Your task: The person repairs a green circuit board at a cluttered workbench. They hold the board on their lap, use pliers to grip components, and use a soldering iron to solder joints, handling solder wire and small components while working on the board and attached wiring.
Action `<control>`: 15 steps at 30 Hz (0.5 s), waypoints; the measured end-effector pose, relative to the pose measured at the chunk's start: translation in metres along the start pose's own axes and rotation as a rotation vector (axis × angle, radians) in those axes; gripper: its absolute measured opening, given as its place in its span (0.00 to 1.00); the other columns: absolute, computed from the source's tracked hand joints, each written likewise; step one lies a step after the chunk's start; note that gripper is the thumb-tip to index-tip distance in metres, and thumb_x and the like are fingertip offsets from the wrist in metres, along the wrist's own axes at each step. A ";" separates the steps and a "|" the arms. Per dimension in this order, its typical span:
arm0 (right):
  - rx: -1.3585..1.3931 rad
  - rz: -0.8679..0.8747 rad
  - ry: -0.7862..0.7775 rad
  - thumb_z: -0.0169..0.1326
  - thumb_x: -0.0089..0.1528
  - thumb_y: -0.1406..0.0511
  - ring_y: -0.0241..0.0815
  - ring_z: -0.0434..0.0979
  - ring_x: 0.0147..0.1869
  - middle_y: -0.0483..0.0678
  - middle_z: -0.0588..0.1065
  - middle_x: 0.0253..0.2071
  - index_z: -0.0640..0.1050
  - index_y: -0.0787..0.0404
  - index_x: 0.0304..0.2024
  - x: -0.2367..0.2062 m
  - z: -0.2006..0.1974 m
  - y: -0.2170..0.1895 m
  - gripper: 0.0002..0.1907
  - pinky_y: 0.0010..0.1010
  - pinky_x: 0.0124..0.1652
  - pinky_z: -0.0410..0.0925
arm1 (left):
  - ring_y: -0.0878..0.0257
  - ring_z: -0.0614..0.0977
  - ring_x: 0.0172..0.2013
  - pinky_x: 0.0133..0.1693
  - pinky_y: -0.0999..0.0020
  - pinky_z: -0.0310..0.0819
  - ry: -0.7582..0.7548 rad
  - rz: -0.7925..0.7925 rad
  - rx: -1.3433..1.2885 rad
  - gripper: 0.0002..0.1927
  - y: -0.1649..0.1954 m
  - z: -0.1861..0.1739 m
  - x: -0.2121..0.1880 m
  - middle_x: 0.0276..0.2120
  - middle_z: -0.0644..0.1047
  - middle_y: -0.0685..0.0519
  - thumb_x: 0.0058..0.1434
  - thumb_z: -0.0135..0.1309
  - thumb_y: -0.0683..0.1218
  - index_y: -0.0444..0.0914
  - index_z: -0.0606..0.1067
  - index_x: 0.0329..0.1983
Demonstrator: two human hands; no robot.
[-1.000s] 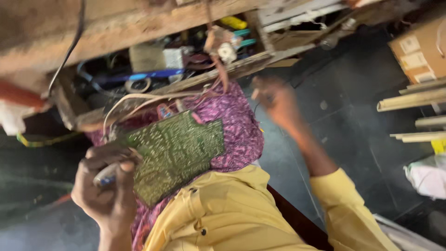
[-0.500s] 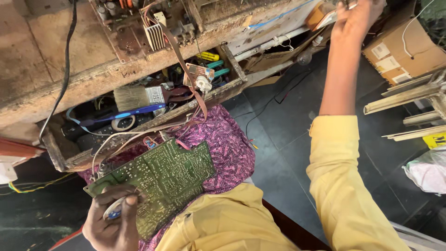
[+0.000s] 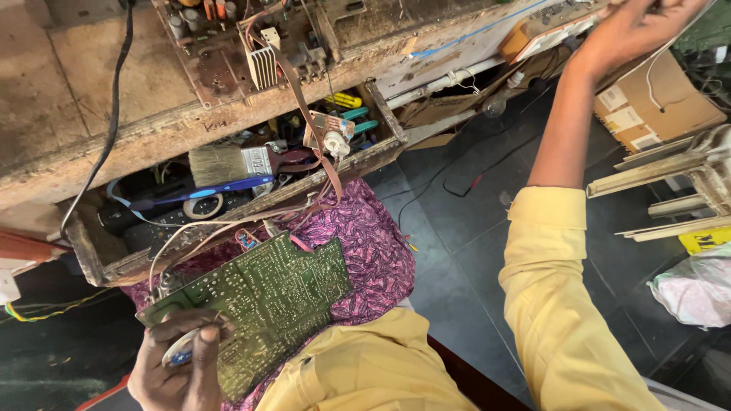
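Note:
A green circuit board (image 3: 263, 308) rests solder side up on my lap, over purple patterned cloth (image 3: 373, 251). My left hand (image 3: 173, 369) grips the board's near left corner, with a small blue and white tool pinched between its fingers. Brown ribbon wires (image 3: 316, 148) run from the board up to a chassis with a finned heat sink (image 3: 261, 67) on the wooden bench (image 3: 76, 114). My right hand (image 3: 638, 30), arm in a yellow sleeve, is stretched up to the bench's right end at the frame's top edge. What the right hand touches is cut off.
An open wooden drawer (image 3: 114, 266) under the bench holds a paint brush (image 3: 228, 164), tape roll (image 3: 202, 207) and screwdrivers (image 3: 346, 106). A cardboard box (image 3: 655, 106), metal rails (image 3: 670, 175) and a plastic bag (image 3: 697, 289) lie on the dark floor to the right.
My right arm has risen from beside the drawer up to the bench's right end. The view has swung up towards the bench top. My left hand keeps its hold on the board.

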State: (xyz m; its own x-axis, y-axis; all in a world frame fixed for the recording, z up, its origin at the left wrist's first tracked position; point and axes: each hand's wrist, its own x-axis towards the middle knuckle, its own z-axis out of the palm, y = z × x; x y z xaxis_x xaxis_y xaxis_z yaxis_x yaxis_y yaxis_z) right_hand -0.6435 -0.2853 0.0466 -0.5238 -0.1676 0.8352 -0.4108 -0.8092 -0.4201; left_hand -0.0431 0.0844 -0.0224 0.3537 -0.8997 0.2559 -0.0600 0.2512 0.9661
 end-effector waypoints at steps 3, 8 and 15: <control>0.095 0.011 0.120 0.54 0.71 0.63 0.39 0.71 0.20 0.51 0.72 0.25 0.70 0.65 0.42 0.007 -0.011 -0.009 0.10 0.31 0.18 0.65 | 0.61 0.84 0.33 0.42 0.68 0.81 0.055 -0.071 0.083 0.08 -0.007 -0.008 -0.005 0.37 0.80 0.40 0.68 0.58 0.39 0.28 0.73 0.43; 0.391 0.480 0.292 0.57 0.68 0.58 0.39 0.68 0.21 0.50 0.72 0.25 0.73 0.65 0.42 -0.002 -0.050 -0.015 0.16 0.30 0.17 0.60 | 0.62 0.84 0.37 0.43 0.71 0.80 0.022 0.000 0.048 0.09 -0.021 -0.021 -0.001 0.36 0.80 0.41 0.72 0.57 0.40 0.29 0.71 0.42; 0.842 0.988 0.125 0.56 0.71 0.56 0.34 0.65 0.21 0.47 0.72 0.31 0.71 0.61 0.40 -0.046 -0.058 -0.029 0.16 0.22 0.17 0.57 | 0.63 0.84 0.37 0.45 0.72 0.79 -0.007 0.016 0.058 0.09 -0.023 -0.027 -0.003 0.34 0.80 0.43 0.74 0.57 0.41 0.30 0.70 0.43</control>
State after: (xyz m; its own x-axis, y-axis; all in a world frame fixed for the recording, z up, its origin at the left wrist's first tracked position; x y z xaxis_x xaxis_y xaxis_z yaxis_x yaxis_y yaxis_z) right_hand -0.6509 -0.2216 -0.0004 -0.4179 -0.8747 0.2455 0.7526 -0.4847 -0.4458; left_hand -0.0175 0.0910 -0.0468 0.3455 -0.8984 0.2712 -0.1195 0.2445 0.9623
